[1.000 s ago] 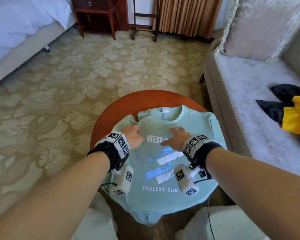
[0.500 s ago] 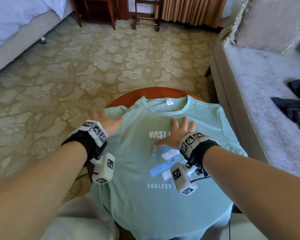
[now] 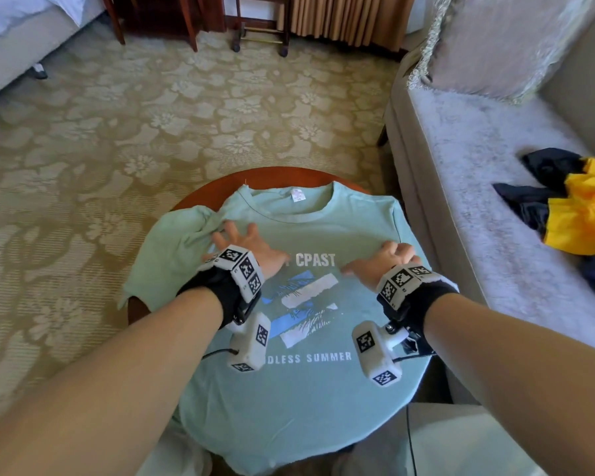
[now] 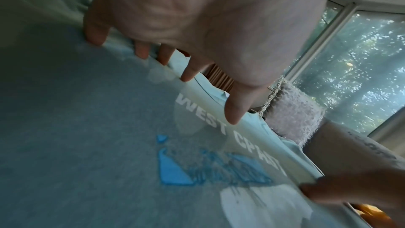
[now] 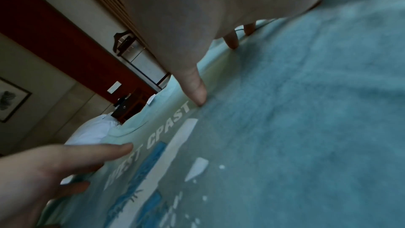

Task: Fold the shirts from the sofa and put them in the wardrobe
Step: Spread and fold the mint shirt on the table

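Observation:
A mint-green T-shirt (image 3: 299,400) with a white and blue print lies face up over a small round wooden table (image 3: 275,175). My left hand (image 3: 246,243) presses flat on its chest at the left, fingers spread, beside the bunched left sleeve (image 3: 182,231). My right hand (image 3: 383,261) rests on the shirt's right side near the table edge, with straight fingers on the cloth. In the left wrist view the left fingertips (image 4: 142,53) touch the shirt (image 4: 76,127). The right wrist view has my right thumb (image 5: 195,89) pressing the fabric (image 5: 306,127). Other shirts, yellow (image 3: 584,207) and dark (image 3: 543,166), lie crumpled on the sofa.
A grey sofa (image 3: 478,187) with a fluffy cover and a cushion (image 3: 502,42) stands right of the table. Patterned carpet (image 3: 117,132) spreads to the left and ahead. A bed (image 3: 18,36) is at far left; dark wooden furniture legs (image 3: 189,25) and curtains (image 3: 347,18) are at the back.
Both hands slid across the shirt: the left came in from the left edge onto the chest, the right moved outward to the right side. The left sleeve now lies bunched.

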### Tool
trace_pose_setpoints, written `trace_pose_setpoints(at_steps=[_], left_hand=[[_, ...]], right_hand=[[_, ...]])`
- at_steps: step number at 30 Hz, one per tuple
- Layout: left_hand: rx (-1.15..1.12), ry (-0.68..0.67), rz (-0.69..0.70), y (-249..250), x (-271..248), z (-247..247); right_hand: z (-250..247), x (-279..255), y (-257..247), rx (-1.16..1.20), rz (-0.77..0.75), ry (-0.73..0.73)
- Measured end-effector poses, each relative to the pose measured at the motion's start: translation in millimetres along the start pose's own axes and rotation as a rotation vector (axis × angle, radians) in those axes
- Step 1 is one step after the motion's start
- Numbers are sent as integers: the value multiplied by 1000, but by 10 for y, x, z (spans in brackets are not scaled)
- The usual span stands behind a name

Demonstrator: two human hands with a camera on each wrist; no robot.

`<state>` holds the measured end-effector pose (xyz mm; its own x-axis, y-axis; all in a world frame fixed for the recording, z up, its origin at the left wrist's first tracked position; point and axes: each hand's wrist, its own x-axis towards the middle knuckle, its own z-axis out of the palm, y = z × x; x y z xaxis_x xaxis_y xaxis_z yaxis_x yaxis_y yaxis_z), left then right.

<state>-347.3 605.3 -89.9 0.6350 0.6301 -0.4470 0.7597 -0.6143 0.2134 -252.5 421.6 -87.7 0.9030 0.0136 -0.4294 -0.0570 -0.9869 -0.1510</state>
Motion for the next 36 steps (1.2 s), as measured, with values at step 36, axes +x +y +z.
trace_pose_setpoints(at_steps=[36], left_hand=[[-224, 240, 180, -14, 311, -284]], right_hand=[[42, 158, -362, 237, -72, 126]])
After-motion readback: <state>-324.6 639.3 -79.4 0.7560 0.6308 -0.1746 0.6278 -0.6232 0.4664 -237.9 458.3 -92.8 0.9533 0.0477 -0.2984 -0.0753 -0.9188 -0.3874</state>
